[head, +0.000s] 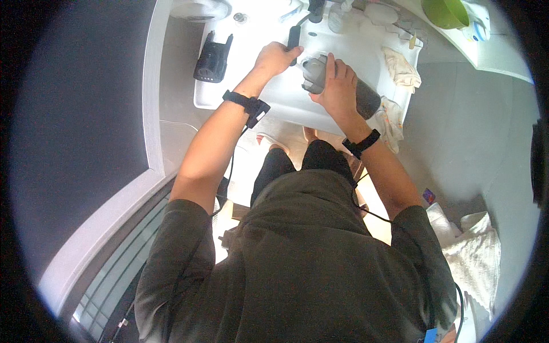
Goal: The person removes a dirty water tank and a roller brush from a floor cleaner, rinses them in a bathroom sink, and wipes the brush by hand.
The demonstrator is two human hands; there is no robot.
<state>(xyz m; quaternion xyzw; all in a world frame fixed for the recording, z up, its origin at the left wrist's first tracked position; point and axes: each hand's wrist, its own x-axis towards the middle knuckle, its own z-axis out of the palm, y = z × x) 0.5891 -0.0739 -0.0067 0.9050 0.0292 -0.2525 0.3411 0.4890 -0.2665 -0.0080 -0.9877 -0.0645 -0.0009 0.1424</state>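
Observation:
Over a white washbasin [274, 92], my left hand [276, 59] grips the black handle [294, 36] of a slim tool; a thin neck runs from its upper end towards a dark fitting at the tap. My right hand [339, 83] is wrapped around a dark grey cylindrical container [368, 100], tilted on its side. Its paler grey, notched end [315, 73] points left towards my left hand, a short gap away. Glare hides the detail at this end. Each wrist wears a black strap, the left one with a small box.
A black plastic part with two prongs [212, 58] lies on the basin's left ledge. Pale cloths [401, 68] hang over the right rim. A green bowl [446, 13] stands on a shelf at the upper right. A white towel [474, 253] is at the lower right, beside the wall.

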